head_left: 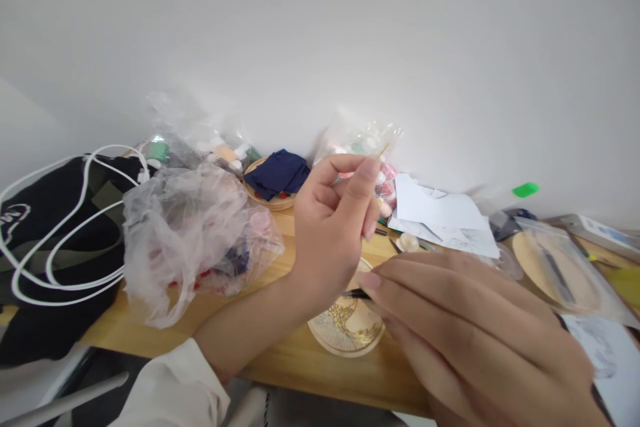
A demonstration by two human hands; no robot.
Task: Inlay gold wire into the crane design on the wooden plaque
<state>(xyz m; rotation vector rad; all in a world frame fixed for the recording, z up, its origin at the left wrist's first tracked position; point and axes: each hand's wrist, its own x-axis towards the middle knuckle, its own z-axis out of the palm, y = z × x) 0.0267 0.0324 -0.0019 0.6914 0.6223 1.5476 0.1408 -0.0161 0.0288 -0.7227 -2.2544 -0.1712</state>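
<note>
My left hand (335, 220) is raised over the table, its thumb and forefinger pinched on a thin gold-coloured strand (384, 149) whose tip sticks up past the fingers. Lower and to the right, my right hand (480, 313) is closed around a slim dark tool with a narrow tip (357, 293); most of the tool is hidden by the fingers, so I cannot tell its exact kind. Under both hands lies a round pale disc (345, 333) with a raised gold and grey pattern. My left wrist and right fingers cover part of the disc.
A crumpled clear plastic bag (185, 233) and white cables (83, 287) on a black bag (45, 240) fill the left. Behind are folded navy cloth (277, 175) and more filled bags (357, 137) against the wall. White papers (440, 207) and a bagged wooden disc (535, 267) lie right.
</note>
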